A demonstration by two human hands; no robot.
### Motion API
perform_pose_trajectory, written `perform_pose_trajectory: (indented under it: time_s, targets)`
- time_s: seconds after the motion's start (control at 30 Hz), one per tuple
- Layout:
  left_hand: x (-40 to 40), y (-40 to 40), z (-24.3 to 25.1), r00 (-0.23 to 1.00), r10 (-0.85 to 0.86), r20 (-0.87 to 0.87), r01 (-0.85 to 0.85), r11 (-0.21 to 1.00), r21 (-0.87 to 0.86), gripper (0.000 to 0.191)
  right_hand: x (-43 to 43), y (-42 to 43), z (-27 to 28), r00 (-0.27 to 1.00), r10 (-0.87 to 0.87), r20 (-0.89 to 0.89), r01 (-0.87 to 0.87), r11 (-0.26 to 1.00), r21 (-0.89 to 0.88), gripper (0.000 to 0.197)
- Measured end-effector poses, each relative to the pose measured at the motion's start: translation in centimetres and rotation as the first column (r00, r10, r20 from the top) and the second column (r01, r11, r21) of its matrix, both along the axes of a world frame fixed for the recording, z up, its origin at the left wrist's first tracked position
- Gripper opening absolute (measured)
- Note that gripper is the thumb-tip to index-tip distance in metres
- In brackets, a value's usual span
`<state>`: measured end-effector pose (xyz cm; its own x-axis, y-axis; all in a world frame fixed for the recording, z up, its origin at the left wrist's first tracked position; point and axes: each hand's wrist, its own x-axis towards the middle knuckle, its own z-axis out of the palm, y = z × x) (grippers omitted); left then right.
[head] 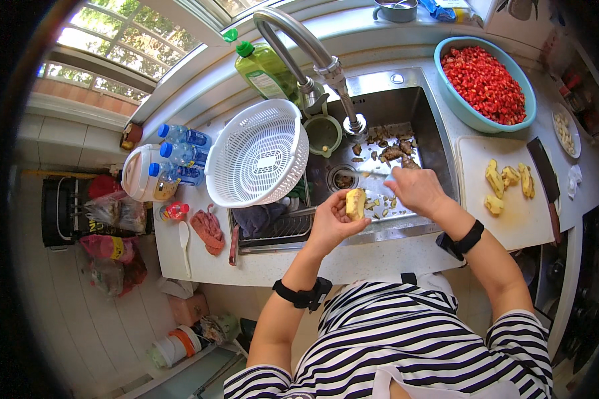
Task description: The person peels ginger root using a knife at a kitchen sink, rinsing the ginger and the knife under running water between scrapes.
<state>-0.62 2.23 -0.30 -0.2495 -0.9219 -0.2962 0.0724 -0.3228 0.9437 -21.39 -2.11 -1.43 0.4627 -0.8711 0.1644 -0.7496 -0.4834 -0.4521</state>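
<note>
Over the near edge of the stainless-steel sink, my left hand holds a mostly peeled piece of ginger between thumb and fingers. Just right of it, my right hand grips the light-blue handle of a small knife or peeler; its blurred blade points left, above the ginger. Unpeeled ginger and scattered peelings lie in the sink, with more scraps in the drain. Several peeled ginger pieces rest on the white cutting board to the right, beside a cleaver.
A blue basin of chopped red chillies stands behind the board, near a plate of garlic cloves. The faucet arches over the sink. Left are a white plastic colander, several bottles, a red cloth and a white spoon.
</note>
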Motion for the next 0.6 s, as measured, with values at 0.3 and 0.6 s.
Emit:
perform_pose_trajectory:
  time_s: [0.3, 0.6]
  targets:
    - [0.1, -0.7, -0.5, 0.983, 0.055, 0.174, -0.036, 0.993, -0.111, 0.054, 2.2, 2.2, 1.3, 0.979, 0.186, 0.09, -0.185, 0.983, -0.015, 0.028]
    - [0.7, -0.3, 0.4, 0.995, 0.051, 0.085, -0.049, 0.998, -0.031, 0.055, -0.1, 0.9, -0.6, 0.997, -0.068, 0.029, 0.064, 0.992, 0.107, 0.031]
